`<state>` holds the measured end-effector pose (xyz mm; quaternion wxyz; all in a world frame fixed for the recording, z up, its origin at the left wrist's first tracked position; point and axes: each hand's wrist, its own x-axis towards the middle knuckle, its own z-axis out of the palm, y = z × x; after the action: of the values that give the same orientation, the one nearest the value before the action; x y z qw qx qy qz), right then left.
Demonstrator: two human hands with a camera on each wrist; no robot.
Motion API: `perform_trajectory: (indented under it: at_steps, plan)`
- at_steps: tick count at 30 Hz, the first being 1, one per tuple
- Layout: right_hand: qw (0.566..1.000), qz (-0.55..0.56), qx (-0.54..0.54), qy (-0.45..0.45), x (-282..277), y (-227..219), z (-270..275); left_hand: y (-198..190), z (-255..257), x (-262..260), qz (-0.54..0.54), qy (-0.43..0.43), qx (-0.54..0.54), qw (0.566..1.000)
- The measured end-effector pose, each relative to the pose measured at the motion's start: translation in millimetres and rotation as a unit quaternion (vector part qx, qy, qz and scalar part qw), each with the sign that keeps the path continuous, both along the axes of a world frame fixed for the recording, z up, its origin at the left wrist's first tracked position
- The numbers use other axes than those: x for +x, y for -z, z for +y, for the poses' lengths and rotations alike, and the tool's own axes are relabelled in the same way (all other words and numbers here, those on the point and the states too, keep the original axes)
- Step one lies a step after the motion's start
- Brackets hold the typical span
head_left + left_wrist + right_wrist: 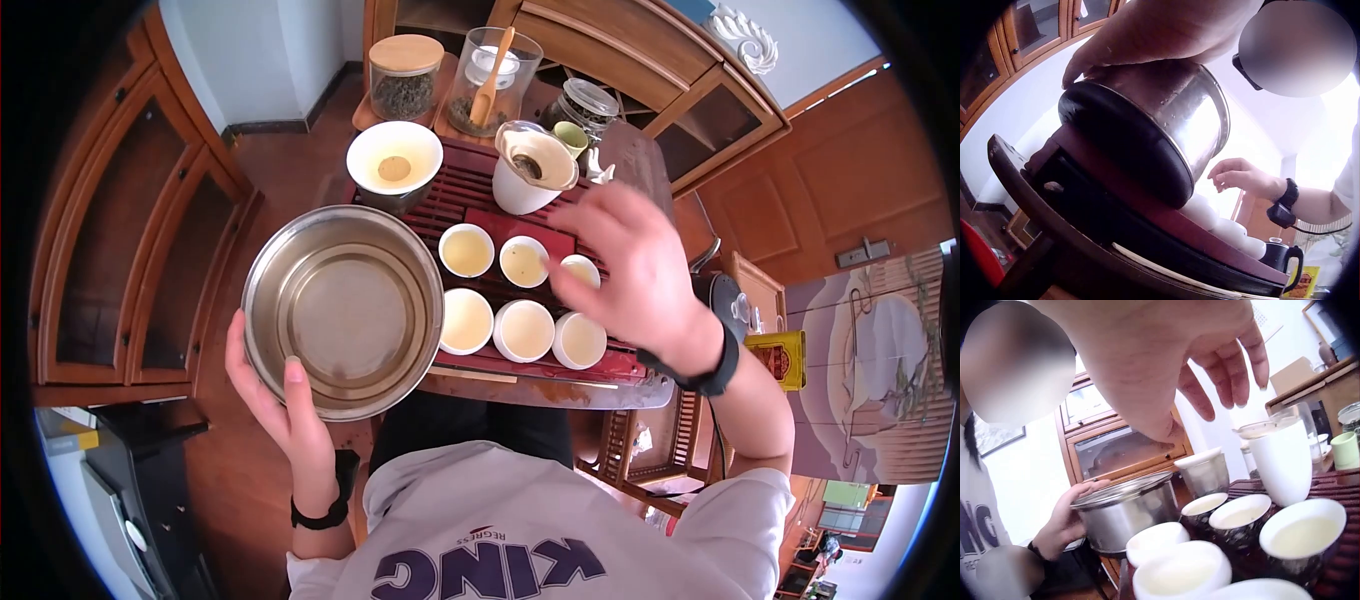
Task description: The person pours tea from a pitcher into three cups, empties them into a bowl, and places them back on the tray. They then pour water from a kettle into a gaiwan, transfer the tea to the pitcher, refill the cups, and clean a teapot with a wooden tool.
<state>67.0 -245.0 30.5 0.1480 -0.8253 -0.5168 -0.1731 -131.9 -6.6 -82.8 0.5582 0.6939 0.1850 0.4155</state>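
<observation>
My left hand [292,428] grips a round stainless steel bowl [347,312], its thumb over the rim and its fingers along the outer wall. In the left wrist view the bowl's black base [1125,150] shows, right at the edge of the dark red tea tray. Blurred in the head view, my right hand [630,265] hangs over the right side of the cups, with loosely bent fingers and nothing in them. In the right wrist view its fingers [1229,378] point down above several small cups of pale tea, such as a white cup [525,330] and a dark-sided cup [1239,515].
Behind the cups stand a white vessel with a strainer [527,185] and a white-rimmed bowl [395,158]. Further back are a wooden-lidded jar [405,80] and a glass container with a wooden scoop [497,85]. A dark kettle [1282,256] stands beyond the cups.
</observation>
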Motion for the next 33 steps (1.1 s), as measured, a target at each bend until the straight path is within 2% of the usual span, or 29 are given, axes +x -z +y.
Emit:
perform_trajectory:
  at_steps: [2, 4, 6, 8, 18, 23, 25, 29, 31, 33]
  plan:
    - [0.993, 0.071, -0.088, 0.034, -25, 0, -5, 1, 1, 0, 0.002, -0.001, 0.002, 1.000]
    - [0.985, 0.095, -0.144, 0.018, -38, 11, -7, 1, 1, 0, 0.012, -0.014, 0.019, 1.000]
    - [0.982, 0.104, -0.158, 0.005, -43, 24, -9, 1, 1, 0, 0.015, -0.014, 0.013, 1.000]
    - [0.972, 0.090, -0.215, 0.015, -46, 30, -7, 1, 1, 0, 0.016, -0.017, 0.008, 1.000]
    - [0.953, 0.122, -0.273, 0.036, -43, 41, 2, -1, -2, 1, 0.003, -0.007, 0.001, 1.000]
    - [0.968, 0.140, -0.205, 0.029, -41, 35, 0, -3, -1, 0, 0.007, -0.001, -0.021, 1.000]
    - [0.967, 0.152, -0.197, 0.049, -37, 21, 2, -3, -1, -1, 0.005, 0.006, -0.028, 1.000]
    - [0.975, 0.157, -0.156, 0.019, -28, -21, 21, -2, -1, 0, -0.004, 0.011, -0.037, 0.999]
    - [0.989, 0.110, -0.074, -0.062, -27, -38, 44, -1, -1, -1, -0.003, 0.009, -0.037, 0.999]
    - [0.984, 0.117, -0.091, -0.100, -28, -43, 74, 0, -2, 0, -0.004, 0.009, -0.038, 0.999]
